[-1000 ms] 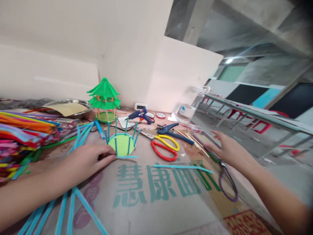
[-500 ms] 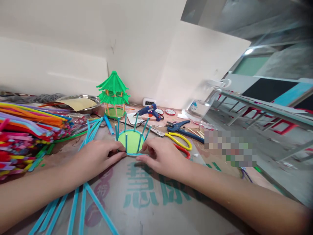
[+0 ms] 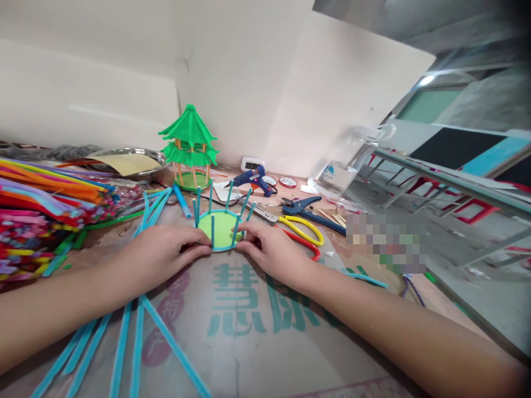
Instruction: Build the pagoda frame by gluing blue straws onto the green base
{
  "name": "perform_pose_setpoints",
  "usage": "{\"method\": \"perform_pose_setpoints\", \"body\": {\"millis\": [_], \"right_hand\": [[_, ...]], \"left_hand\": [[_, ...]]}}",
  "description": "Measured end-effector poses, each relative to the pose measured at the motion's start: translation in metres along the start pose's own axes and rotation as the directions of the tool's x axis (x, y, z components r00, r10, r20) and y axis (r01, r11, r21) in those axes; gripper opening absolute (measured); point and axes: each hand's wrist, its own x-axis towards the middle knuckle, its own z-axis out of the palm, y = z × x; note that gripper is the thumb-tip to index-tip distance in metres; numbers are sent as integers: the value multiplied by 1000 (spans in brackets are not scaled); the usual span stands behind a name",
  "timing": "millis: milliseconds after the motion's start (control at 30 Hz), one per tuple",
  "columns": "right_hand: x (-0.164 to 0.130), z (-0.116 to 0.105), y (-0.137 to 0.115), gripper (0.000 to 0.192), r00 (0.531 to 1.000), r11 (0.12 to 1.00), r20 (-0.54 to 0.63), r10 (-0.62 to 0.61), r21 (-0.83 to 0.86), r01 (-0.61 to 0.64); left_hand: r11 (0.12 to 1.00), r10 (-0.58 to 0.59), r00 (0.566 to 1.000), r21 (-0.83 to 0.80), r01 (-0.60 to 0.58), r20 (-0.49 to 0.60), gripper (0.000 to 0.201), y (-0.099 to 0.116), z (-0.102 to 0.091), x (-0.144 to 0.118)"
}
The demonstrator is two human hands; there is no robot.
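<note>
**Both hands at the rim of a green disc ringed with blue posts**

The green disc lies flat on the printed cardboard sheet, a little above the middle of the view. Blue posts stand upright around its edge. The left hand meets the disc from 8 o'clock, fingers curled and close together, their tips touching the rim. The right hand meets it from 4 o'clock, fingers bent, tips pinched at the rim beside a post; whether it grips the blue strand there I cannot tell.

At 11 o'clock of the disc stands a green pagoda model. At 1 o'clock lies a blue glue gun, and at 3 o'clock yellow-handled scissors. Loose blue pipe cleaners fan out at 7 o'clock under the left forearm. A heap of coloured pipe cleaners fills 9 o'clock.
</note>
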Motion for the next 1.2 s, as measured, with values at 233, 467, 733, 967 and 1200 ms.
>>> {"method": "perform_pose_setpoints", "body": {"millis": [233,467,733,967,1200], "right_hand": [[3,1,3,16,999,996,18,-51,-72,52],[4,0,4,16,999,998,32,-29,-62,31],[6,2,4,15,999,997,4,-43,-59,43],[2,-1,-1,26,1000,1000,-17,1,-29,-1],[1,-7,10,37,994,990,-82,-69,-129,58]], "left_hand": [[997,14,1000,74,-12,-15,37,5,-4,0],[994,-18,1000,105,19,-14,31,10,-6,1],[989,-45,999,143,46,-6,34,16,-6,1],[991,-57,998,120,56,4,40,18,-7,2],[991,-37,999,125,40,-22,37,15,-4,1]]}}
